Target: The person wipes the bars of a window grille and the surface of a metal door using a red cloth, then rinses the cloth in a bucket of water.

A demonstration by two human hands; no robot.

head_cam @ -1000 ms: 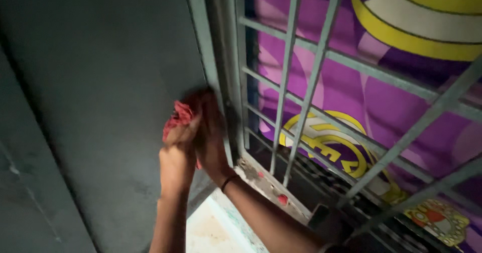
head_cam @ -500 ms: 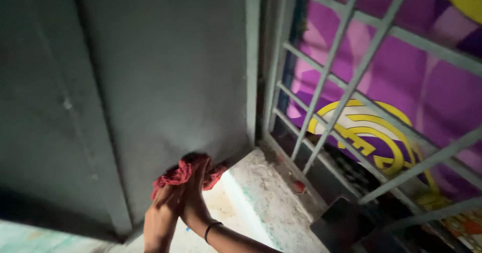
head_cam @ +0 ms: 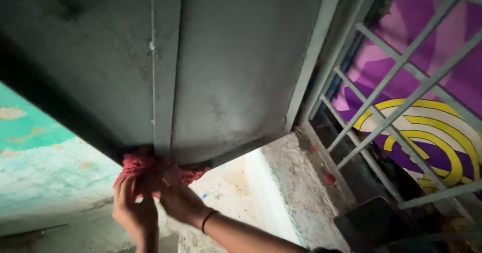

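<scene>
A crumpled red cloth (head_cam: pixel 140 165) is pressed against the bottom edge of a grey metal shutter (head_cam: pixel 216 72). My left hand (head_cam: pixel 131 208) grips the cloth from below on its left side. My right hand (head_cam: pixel 178 200), with a dark band on the wrist, holds the cloth's right part against the shutter's lower edge. Both hands sit close together under the shutter's vertical ridge.
A grey window grille (head_cam: pixel 401 97) stands at the right with a purple and yellow cloth (head_cam: pixel 437 132) behind it. Below the grille runs a rough concrete sill (head_cam: pixel 296 182). A green painted wall (head_cam: pixel 40 162) shows at the left. A dark flat object (head_cam: pixel 376 223) lies at the lower right.
Both hands have carried the red cloth down the shutter from beside the grille frame to the shutter's bottom edge and leftward. The view has swung left, revealing the green wall.
</scene>
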